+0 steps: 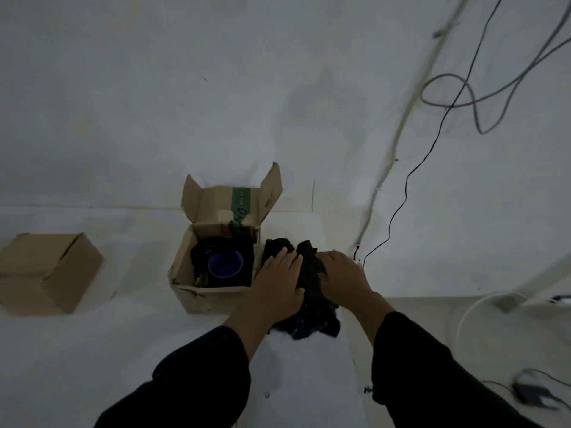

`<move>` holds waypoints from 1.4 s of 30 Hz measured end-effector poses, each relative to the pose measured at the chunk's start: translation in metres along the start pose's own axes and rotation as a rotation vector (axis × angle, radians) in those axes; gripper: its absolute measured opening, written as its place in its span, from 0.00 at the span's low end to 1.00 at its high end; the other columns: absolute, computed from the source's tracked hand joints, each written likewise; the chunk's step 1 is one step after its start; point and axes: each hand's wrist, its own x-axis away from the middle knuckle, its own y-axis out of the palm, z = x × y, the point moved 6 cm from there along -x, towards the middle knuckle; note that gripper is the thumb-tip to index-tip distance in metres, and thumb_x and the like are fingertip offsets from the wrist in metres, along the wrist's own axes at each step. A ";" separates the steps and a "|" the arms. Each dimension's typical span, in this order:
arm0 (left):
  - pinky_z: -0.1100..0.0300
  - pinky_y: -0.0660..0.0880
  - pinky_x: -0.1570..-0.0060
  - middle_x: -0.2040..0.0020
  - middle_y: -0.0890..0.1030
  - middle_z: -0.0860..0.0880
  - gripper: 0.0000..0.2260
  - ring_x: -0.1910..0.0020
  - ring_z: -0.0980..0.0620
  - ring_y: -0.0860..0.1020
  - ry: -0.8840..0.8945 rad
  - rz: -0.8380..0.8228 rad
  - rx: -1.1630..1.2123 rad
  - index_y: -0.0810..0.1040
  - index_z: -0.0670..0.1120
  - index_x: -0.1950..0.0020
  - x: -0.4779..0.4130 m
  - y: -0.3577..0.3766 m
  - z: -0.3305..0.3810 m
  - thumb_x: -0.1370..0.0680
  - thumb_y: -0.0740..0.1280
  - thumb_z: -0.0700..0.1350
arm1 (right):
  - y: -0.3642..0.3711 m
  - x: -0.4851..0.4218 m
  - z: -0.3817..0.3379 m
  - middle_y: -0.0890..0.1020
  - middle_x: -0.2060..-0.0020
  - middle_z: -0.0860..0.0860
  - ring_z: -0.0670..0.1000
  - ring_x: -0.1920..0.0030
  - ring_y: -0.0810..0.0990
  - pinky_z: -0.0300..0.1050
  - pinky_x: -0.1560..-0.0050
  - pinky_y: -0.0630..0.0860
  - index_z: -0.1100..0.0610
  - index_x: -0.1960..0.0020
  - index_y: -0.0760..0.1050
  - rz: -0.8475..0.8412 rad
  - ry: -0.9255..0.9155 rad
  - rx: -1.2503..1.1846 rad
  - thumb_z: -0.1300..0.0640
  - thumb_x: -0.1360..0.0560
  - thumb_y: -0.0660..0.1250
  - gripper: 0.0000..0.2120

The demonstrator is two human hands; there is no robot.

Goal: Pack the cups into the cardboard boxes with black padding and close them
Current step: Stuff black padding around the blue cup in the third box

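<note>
1. At the centre of the white surface (123, 335), an open cardboard box (213, 301) stands with its flaps raised; the rear flap carries a green printed strip (241, 208).
2. Inside this box, a blue cup (225, 264) sits upright with its mouth facing up. Box padding (200, 254), black in colour, lies around the cup on its left and far sides.
3. Just beside the right wall of the open box, a pile of loose black padding (309, 301) lies on the surface, outside the box.
4. The left hand (278, 279) rests flat on the left part of the loose black padding. Its fingers are extended and spread narrowly, pointing away from the person.
5. The right hand (343, 273) lies on the right part of the same pile. Its fingers bend down into the material and grip it; the fingertips are hidden.
6. The two hands sit close together, separated by a ridge of the padding. Both forearms wear dark sleeves (204, 375).
7. Well apart, at the left edge of the surface, a closed cardboard box (46, 273) stands with its flaps folded shut.
8. To the right, beyond the surface, dark cables (445, 118) run over a white backdrop, and a white cable (469, 307) curves near the lower right.
</note>
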 end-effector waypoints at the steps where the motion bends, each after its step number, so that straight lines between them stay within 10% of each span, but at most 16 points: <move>1: 0.50 0.49 0.24 0.22 0.51 0.47 0.30 0.23 0.47 0.46 -0.004 -0.023 0.001 0.49 0.43 0.22 -0.001 0.006 0.003 0.21 0.56 0.50 | 0.005 0.002 0.003 0.72 0.34 0.54 0.54 0.33 0.68 0.46 0.35 0.65 0.57 0.29 0.65 -0.016 0.004 -0.007 0.56 0.22 0.57 0.22; 20: 0.51 0.58 0.27 0.22 0.53 0.43 0.30 0.23 0.45 0.51 -0.344 -0.146 0.101 0.49 0.42 0.23 -0.016 0.105 -0.011 0.21 0.56 0.51 | 0.094 -0.018 0.015 0.70 0.31 0.54 0.55 0.32 0.68 0.51 0.35 0.62 0.56 0.25 0.56 -0.107 0.122 -0.060 0.43 0.21 0.53 0.29; 27: 0.54 0.60 0.29 0.26 0.63 0.46 0.25 0.26 0.48 0.59 -0.428 -0.001 0.265 0.58 0.44 0.24 -0.020 0.103 -0.019 0.21 0.57 0.45 | 0.093 -0.040 0.014 0.76 0.44 0.53 0.55 0.41 0.72 0.49 0.44 0.64 0.51 0.40 0.74 -0.010 0.236 -0.067 0.41 0.24 0.58 0.19; 34: 0.50 0.59 0.28 0.24 0.57 0.46 0.25 0.26 0.45 0.57 -0.575 0.153 0.541 0.54 0.46 0.23 -0.021 0.081 -0.026 0.20 0.55 0.46 | 0.083 -0.042 0.006 0.75 0.66 0.46 0.47 0.61 0.73 0.26 0.65 0.67 0.56 0.59 0.72 0.035 0.265 -0.889 0.61 0.26 0.66 0.04; 39: 0.47 0.58 0.27 0.23 0.55 0.45 0.26 0.25 0.45 0.56 -0.710 0.258 0.766 0.50 0.48 0.22 -0.026 0.074 -0.028 0.19 0.53 0.52 | 0.090 -0.042 0.003 0.76 0.62 0.56 0.54 0.59 0.76 0.44 0.57 0.73 0.58 0.61 0.70 -0.218 0.563 -1.506 0.66 0.26 0.63 0.07; 42: 0.46 0.60 0.28 0.23 0.58 0.47 0.28 0.25 0.46 0.59 -0.734 0.309 0.913 0.50 0.48 0.22 -0.028 0.069 -0.028 0.19 0.54 0.53 | 0.089 -0.041 -0.001 0.79 0.50 0.60 0.58 0.50 0.79 0.50 0.52 0.77 0.62 0.46 0.73 -0.251 0.593 -1.730 0.69 0.25 0.60 0.10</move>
